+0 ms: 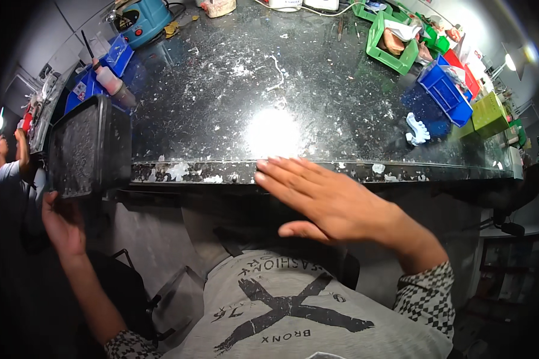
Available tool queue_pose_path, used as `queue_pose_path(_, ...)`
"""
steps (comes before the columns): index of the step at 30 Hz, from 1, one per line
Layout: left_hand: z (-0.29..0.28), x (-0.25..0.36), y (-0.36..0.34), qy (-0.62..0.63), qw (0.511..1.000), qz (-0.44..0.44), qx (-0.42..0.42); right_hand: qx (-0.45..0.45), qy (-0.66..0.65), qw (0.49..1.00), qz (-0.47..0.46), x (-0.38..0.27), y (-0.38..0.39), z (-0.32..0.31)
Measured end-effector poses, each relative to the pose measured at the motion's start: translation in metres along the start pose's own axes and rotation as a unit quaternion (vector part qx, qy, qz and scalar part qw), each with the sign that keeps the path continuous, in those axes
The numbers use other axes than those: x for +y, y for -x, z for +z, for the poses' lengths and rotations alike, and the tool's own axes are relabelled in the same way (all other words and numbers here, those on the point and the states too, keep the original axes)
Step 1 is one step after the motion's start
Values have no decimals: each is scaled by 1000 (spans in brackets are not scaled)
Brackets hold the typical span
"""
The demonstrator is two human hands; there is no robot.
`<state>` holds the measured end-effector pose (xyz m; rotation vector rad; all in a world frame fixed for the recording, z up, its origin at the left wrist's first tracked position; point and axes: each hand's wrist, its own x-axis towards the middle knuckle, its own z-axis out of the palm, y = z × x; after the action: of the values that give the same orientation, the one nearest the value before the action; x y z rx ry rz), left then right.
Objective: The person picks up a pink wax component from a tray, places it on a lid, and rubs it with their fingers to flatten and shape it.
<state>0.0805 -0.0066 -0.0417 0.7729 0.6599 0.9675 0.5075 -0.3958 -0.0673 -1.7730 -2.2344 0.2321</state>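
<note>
My left hand [66,230] grips a black tray [75,152] by its lower end, holding it on edge at the left end of the dark, speckled bench [191,119]. My right hand [314,200] is stretched flat, palm down, with fingertips at the bench's front edge, holding nothing; whether it touches the edge I cannot tell. A pale blue dental cast [417,128] lies on the bench to the right of that hand. A thin white strand [278,78] lies farther back near the middle.
Blue bins [117,58] with a squeeze bottle [108,79] and a teal machine [136,21] stand at the left. Green bins [377,51], a blue bin [443,99] and a lime-green box [488,119] line the right. Another person [9,167] is at the far left.
</note>
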Motion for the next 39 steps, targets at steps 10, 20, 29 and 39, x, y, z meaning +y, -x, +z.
queue_pose_path(10, 35, -31, 21, -3, 999, -34, -28, 27, 41, 996, 81, 177, -89, -37)
queue_pose_path(20, 33, -28, 29, -9, 999, -39, -14, 139, -42, 989, -10, 36, -156, -1)
queue_pose_path(29, 132, -80, 18, -53, 996, -74, 10, -108, -390, 910, 90, -37, 10, -33)
queue_pose_path(39, 80, -30, 3, -50, 997, -49, -39, 163, -216, 783, 560, -50, 191, 237)
